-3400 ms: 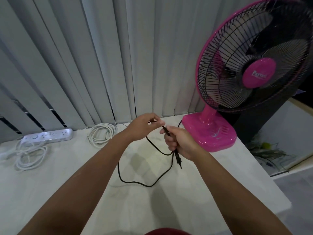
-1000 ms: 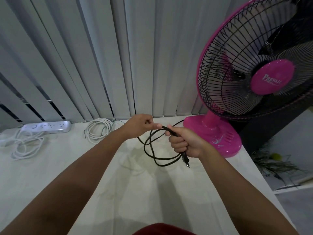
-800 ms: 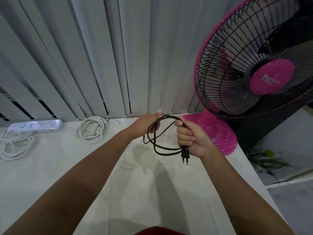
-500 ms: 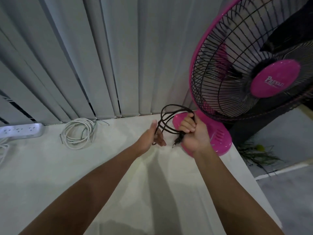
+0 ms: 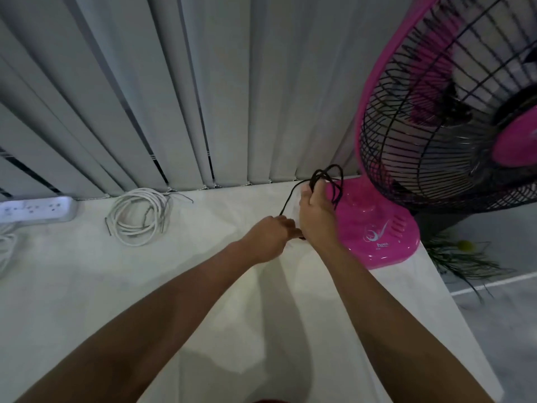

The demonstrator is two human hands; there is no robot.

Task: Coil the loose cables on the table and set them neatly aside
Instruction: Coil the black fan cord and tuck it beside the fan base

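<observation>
Where fisted, black cable [image 5: 327,177] in right hand [image 5: 315,209].

Both bare forearms reach from the bottom of the frame toward its centre right. The right hand [image 5: 316,209] is raised, fingers curled closed around a bundle of black cable [image 5: 327,177]. The left hand [image 5: 268,237], lower and just beside it, is fisted, knuckles touching the right wrist.
</observation>
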